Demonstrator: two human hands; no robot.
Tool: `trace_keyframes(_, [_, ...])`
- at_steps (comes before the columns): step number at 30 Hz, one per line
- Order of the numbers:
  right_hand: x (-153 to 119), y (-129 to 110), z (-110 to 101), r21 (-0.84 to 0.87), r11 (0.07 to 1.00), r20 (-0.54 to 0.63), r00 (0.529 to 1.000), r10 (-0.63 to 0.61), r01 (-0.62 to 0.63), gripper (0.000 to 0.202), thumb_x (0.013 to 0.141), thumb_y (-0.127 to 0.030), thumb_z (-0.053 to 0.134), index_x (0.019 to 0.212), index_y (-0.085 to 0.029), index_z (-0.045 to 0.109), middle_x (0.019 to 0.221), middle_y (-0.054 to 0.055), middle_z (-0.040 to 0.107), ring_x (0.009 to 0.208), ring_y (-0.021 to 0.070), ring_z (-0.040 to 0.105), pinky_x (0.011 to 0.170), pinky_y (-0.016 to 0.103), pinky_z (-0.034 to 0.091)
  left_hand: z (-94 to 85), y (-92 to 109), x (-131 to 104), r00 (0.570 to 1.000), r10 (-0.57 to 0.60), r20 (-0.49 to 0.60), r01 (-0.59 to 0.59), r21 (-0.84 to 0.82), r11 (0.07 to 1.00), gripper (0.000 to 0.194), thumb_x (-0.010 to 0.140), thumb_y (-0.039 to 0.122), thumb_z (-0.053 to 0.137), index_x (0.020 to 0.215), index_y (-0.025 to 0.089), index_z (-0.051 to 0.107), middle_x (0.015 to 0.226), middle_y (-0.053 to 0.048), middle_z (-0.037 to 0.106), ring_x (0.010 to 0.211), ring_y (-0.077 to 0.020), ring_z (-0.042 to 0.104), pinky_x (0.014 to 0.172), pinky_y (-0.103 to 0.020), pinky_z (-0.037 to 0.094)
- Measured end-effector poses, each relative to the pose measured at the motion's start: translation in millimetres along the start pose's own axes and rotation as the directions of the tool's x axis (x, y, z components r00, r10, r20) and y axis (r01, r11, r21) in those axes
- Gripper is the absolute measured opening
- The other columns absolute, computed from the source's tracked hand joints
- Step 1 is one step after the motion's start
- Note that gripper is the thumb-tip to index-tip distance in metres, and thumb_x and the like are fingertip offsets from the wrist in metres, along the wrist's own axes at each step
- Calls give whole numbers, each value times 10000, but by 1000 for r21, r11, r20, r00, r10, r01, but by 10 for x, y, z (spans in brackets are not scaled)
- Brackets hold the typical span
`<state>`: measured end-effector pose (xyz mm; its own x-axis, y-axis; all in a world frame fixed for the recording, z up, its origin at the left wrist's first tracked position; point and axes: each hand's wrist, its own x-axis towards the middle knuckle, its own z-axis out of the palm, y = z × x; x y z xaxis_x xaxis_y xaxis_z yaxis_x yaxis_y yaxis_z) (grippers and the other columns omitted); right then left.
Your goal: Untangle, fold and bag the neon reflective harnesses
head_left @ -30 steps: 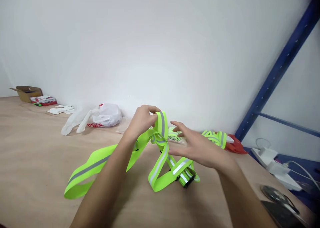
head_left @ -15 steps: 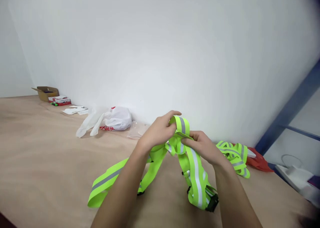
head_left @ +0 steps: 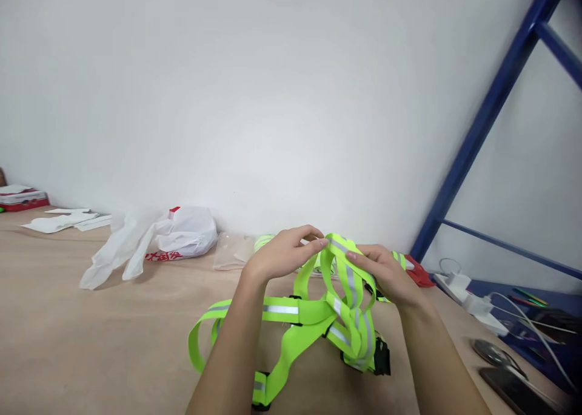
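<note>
A neon-yellow reflective strap harness point(head_left: 309, 313) with grey stripes hangs in loops in front of me, its lower parts on the tan sheet point(head_left: 113, 342). My right hand point(head_left: 384, 274) pinches a band near the top, thumb in front. At the upper left of that loop, my left hand point(head_left: 282, 256) has its thumb and bent fingers closed at the strap's edge. A black buckle point(head_left: 382, 355) dangles at the lower right. One long loop passes behind my left forearm. More neon strap point(head_left: 264, 241) shows behind the hands, partly hidden.
A white plastic bag point(head_left: 188, 233) and a clear bag point(head_left: 231, 251) lie along the wall, with papers point(head_left: 68, 219) and a red-and-white box point(head_left: 22, 198) farther left. To the right are a red item point(head_left: 418, 273), a blue metal frame point(head_left: 482, 118), a power strip point(head_left: 477, 307) and a phone point(head_left: 513, 391).
The view has turned right, showing more of the blue frame and the power strip. The top loop has been spread wider, and my left hand has moved from inside it to its edge.
</note>
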<state>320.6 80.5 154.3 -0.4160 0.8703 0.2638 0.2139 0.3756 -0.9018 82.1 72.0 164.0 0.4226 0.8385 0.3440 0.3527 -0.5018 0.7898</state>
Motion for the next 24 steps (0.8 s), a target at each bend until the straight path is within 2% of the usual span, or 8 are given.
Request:
trace_keyframes(4, [35, 34, 32, 211, 974, -163, 986, -43, 77, 434, 738, -596, 764, 717, -173, 668, 596, 22, 603, 533, 146, 517, 479, 253, 404, 10, 96, -36, 993, -33, 109, 28, 50, 998, 506, 817, 625, 633, 1134, 232, 663, 1066, -70, 717, 942, -241, 672, 764, -308, 510])
trace_keyframes(8, [53, 38, 60, 283, 941, -288, 952, -100, 184, 429, 723, -601, 780, 698, -195, 645, 531, -6, 583, 471, 140, 524, 435, 248, 429, 43, 176, -38, 991, -69, 119, 45, 195, 980, 354, 832, 543, 604, 902, 197, 643, 890, -40, 691, 778, -209, 645, 634, -281, 455])
trace_keyframes(11, [57, 56, 33, 212, 953, -329, 934, -138, 216, 441, 735, -615, 768, 687, -195, 640, 497, -15, 585, 414, 139, 518, 389, 251, 426, 68, 170, -16, 995, -78, 57, 59, 287, 956, 241, 836, 433, 569, 790, 198, 601, 775, -18, 645, 717, -196, 606, 584, -276, 403])
trace_keyframes(13, [58, 72, -25, 182, 953, -379, 912, -159, 241, 439, 742, -618, 761, 701, -197, 646, 481, -22, 574, 394, 140, 511, 367, 253, 415, 74, 132, 4, 994, -103, 22, 92, 303, 948, 174, 822, 363, 551, 791, 199, 602, 776, -16, 648, 716, -196, 608, 581, -276, 400])
trace_keyframes(17, [79, 109, -198, 196, 909, -558, 804, -205, 367, 414, 754, -610, 755, 742, -210, 651, 521, -34, 560, 450, 142, 535, 417, 259, 453, 53, 41, 35, 977, -185, -110, 210, 292, 933, 143, 791, 293, 531, 836, 202, 631, 850, -34, 707, 728, -199, 634, 579, -276, 419])
trace_keyframes(20, [124, 158, -308, 147, 882, -651, 715, -255, 448, 411, 774, -612, 736, 727, -218, 629, 559, -40, 537, 517, 139, 540, 479, 256, 465, 23, 16, 42, 961, -184, -206, 238, 275, 931, 172, 790, 291, 538, 880, 212, 660, 922, -36, 737, 800, -207, 650, 633, -281, 439])
trace_keyframes(22, [158, 199, -346, 103, 881, -673, 685, -281, 462, 422, 784, -614, 726, 706, -216, 611, 567, -45, 512, 527, 129, 513, 488, 247, 441, 5, 10, 43, 949, -186, -253, 260, 296, 919, 186, 781, 291, 545, 886, 216, 679, 931, -41, 742, 813, -215, 649, 650, -289, 436])
trace_keyframes(24, [186, 235, -357, 70, 885, -678, 673, -296, 460, 418, 793, -605, 722, 709, -210, 614, 580, -48, 500, 533, 118, 487, 493, 240, 415, -11, -2, 43, 934, -188, -303, 290, 336, 896, 194, 764, 289, 552, 880, 215, 690, 929, -48, 739, 809, -222, 647, 649, -295, 430])
